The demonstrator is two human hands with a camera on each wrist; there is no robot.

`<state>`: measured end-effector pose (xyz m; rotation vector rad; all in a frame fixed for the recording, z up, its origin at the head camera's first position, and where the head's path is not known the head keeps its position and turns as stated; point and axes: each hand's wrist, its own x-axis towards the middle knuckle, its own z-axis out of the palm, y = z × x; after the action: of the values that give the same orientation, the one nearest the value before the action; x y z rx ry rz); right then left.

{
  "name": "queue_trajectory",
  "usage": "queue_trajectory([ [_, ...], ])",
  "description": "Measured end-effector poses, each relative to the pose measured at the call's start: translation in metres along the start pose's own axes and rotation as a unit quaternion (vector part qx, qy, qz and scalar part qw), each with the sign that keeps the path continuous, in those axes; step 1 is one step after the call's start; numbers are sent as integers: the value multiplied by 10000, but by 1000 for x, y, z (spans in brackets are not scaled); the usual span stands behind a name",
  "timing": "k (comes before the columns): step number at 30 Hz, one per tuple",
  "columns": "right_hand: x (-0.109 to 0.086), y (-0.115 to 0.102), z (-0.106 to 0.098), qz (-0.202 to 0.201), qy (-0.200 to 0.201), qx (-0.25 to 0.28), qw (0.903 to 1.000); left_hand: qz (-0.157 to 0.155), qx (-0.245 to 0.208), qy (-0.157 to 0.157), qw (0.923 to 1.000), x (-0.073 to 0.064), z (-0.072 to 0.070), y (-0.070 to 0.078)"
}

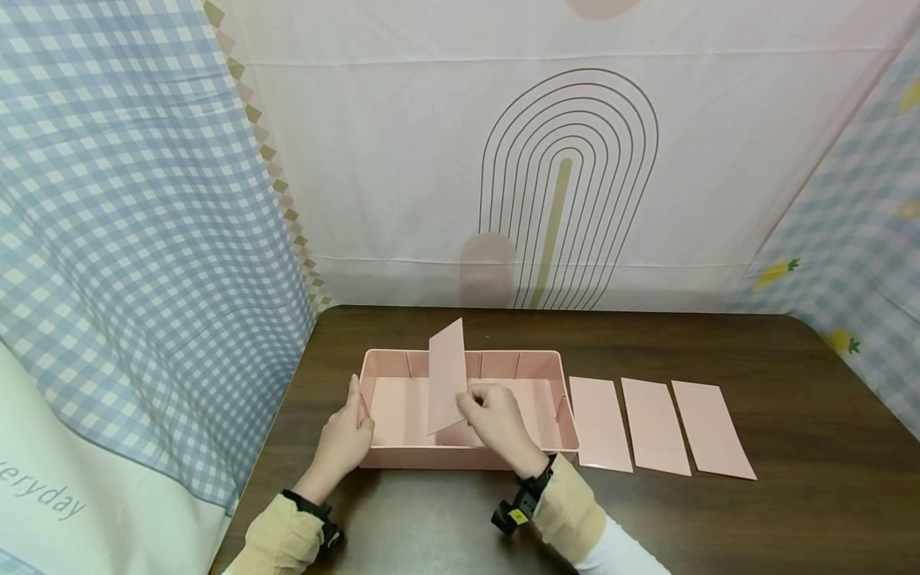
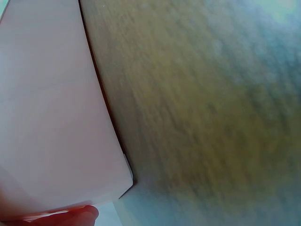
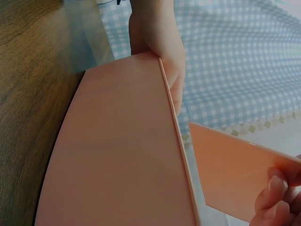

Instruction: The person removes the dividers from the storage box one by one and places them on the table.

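A shallow pink plastic box (image 1: 431, 458) lies lengthwise before me, with short upright slots along its inner walls. My right hand (image 1: 496, 419) pinches a thin pink divider panel (image 1: 447, 375) by its near right edge. The panel is tilted upright over the middle of the box; whether its lower edge touches the floor cannot be told. My left hand (image 1: 341, 438) rests against the box's left end with fingers extended along the wall. In the right wrist view the box's long side (image 3: 117, 141) fills the middle, and the pinched panel (image 3: 225, 169) stands apart from the rim.
Beside the box's right end, three flat pink panels (image 1: 600, 423), (image 1: 656, 426), (image 1: 713, 430) lie in a row on the dark wooden table (image 1: 805, 495). A white patterned cloth (image 1: 402, 176) hangs behind, with blue checked cloth (image 1: 144, 200) at the left.
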<state>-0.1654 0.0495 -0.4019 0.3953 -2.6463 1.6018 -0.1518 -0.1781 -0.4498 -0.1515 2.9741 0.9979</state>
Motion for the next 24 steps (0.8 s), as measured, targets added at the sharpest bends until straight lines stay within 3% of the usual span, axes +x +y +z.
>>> queue_trajectory([
  [24,-3,6,-15,-49,-193,-102,9997,56,29,-9,10000,-1,-2,0],
])
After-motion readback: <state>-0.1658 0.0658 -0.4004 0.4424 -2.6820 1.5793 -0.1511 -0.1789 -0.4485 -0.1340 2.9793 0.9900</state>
